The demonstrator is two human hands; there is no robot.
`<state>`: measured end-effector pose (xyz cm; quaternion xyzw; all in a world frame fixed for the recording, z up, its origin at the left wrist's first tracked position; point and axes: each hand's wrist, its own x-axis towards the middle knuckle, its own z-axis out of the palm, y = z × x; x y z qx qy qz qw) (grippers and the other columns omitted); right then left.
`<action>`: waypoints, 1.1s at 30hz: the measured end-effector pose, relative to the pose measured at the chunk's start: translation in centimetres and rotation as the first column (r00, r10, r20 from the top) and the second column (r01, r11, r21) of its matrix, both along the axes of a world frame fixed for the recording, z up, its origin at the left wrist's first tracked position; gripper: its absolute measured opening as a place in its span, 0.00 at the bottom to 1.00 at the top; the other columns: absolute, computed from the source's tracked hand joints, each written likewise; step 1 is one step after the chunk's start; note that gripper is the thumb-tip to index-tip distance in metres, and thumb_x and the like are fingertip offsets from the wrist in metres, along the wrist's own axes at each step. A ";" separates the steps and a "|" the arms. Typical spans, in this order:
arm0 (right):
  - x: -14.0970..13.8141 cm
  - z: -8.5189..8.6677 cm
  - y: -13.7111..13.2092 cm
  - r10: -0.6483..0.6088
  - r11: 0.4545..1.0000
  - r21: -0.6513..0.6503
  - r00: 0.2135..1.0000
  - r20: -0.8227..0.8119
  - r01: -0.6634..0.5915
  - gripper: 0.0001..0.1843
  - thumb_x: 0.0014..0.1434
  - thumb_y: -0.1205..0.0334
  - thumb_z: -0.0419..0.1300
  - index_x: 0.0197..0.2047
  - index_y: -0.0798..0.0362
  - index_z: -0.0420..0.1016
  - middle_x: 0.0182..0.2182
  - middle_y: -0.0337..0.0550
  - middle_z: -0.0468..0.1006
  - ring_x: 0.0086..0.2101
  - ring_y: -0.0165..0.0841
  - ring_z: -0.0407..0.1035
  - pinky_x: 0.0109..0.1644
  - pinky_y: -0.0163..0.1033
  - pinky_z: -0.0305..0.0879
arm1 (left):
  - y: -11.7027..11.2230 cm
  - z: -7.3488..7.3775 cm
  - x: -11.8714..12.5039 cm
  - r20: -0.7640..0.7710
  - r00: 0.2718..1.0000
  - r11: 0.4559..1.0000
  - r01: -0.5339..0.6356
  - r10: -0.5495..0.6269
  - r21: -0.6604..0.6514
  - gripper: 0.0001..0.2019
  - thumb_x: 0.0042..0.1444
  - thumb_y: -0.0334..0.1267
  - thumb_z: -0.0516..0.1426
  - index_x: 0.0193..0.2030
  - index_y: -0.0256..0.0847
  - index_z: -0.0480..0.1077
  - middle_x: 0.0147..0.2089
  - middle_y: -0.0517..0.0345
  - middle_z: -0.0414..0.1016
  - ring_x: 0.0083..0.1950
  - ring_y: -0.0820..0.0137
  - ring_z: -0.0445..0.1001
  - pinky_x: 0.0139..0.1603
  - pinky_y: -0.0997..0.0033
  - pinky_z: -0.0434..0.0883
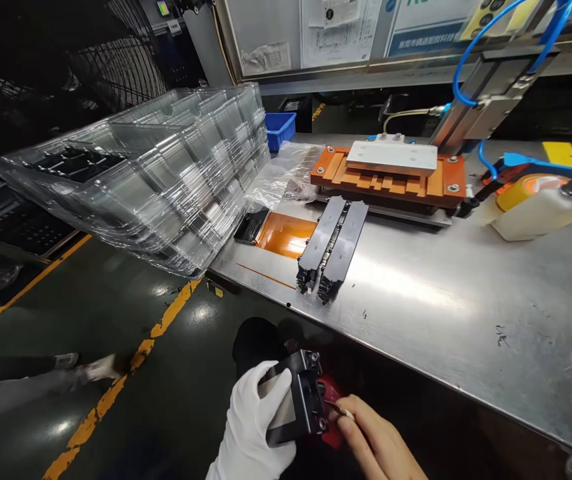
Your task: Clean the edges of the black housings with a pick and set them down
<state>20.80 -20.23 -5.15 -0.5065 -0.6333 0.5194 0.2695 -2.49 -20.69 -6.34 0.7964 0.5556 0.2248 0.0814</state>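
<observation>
My left hand (256, 420), in a white glove, is wrapped round a black plastic part (306, 393) with round bosses along its right side. It is held low, in front of the bench edge. My bare right hand (371, 433) pinches a small thin blade-like tool (339, 409), its tip against or very near the part's right side; whether they touch I cannot tell. Behind the part something red (333, 437) shows, partly hidden. On the bench lie two long dark grey parts (336, 247) side by side, next to an orange-brown film sheet (286, 235).
A tall stack of clear plastic trays (166, 180) overhangs the bench's left end. At the back stands an orange fixture (391, 175) with a pneumatic cylinder (491, 100). A white bottle (541, 210) is at the right, a blue bin (280, 130) behind. A person's foot (101, 369) shows at left.
</observation>
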 end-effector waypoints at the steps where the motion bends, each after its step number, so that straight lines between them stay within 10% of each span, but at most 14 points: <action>1: -0.2 -0.3 0.1 0.005 1.000 -0.009 1.000 -0.019 -0.005 0.16 0.67 0.44 0.50 0.43 0.44 0.72 0.34 0.40 0.78 0.33 0.35 0.74 0.38 0.35 0.72 | 0.0 0.0 0.0 -0.001 1.000 1.000 0.003 -0.003 -0.006 0.38 0.48 0.28 0.56 0.68 0.49 0.54 0.63 0.47 0.56 0.60 0.55 0.65 0.55 0.51 0.74; 8: -1.3 -1.4 0.8 -0.008 0.948 0.317 0.991 0.137 -0.036 0.24 0.63 0.44 0.58 0.21 0.49 0.64 0.18 0.35 0.66 0.21 0.30 0.61 0.25 0.35 0.56 | 0.5 -0.4 0.3 -0.009 1.000 1.000 -0.025 0.025 0.017 0.35 0.50 0.30 0.56 0.67 0.48 0.55 0.62 0.46 0.58 0.59 0.56 0.66 0.54 0.52 0.75; 14: -0.6 -1.2 0.5 -0.073 0.982 -0.180 0.996 -0.042 0.064 0.18 0.68 0.45 0.48 0.45 0.43 0.75 0.38 0.40 0.80 0.39 0.36 0.75 0.45 0.36 0.69 | 2.2 0.1 -1.9 -0.293 0.956 0.995 -0.029 0.000 -0.096 0.43 0.42 0.22 0.54 0.68 0.46 0.54 0.58 0.46 0.65 0.55 0.53 0.68 0.54 0.47 0.71; 18: -1.4 -2.4 0.4 0.041 0.898 -0.434 0.995 -0.092 -0.077 0.26 0.67 0.39 0.44 0.42 0.48 0.75 0.26 0.37 0.78 0.23 0.33 0.74 0.32 0.36 0.69 | 3.6 1.1 -3.1 -0.509 0.853 0.983 0.028 -0.117 -0.179 0.41 0.43 0.19 0.53 0.67 0.43 0.56 0.57 0.45 0.70 0.51 0.53 0.71 0.49 0.46 0.72; 29: -3.7 -4.0 0.4 -0.026 0.861 -0.508 0.995 -0.097 -0.027 0.27 0.66 0.37 0.46 0.41 0.52 0.72 0.20 0.35 0.78 0.15 0.28 0.70 0.22 0.31 0.60 | 4.5 2.5 -1.8 -0.595 0.773 0.962 0.069 -0.218 -0.263 0.37 0.49 0.17 0.50 0.66 0.45 0.60 0.58 0.46 0.72 0.53 0.54 0.73 0.50 0.48 0.73; 33: -4.9 -5.8 -0.9 -0.226 0.738 -0.675 0.943 -0.245 0.001 0.34 0.56 0.28 0.52 0.41 0.55 0.71 0.16 0.36 0.76 0.13 0.28 0.69 0.17 0.29 0.55 | 4.5 2.6 -1.5 -0.621 0.751 0.968 0.095 -0.223 -0.233 0.38 0.49 0.15 0.48 0.66 0.46 0.61 0.58 0.48 0.74 0.52 0.55 0.74 0.51 0.49 0.73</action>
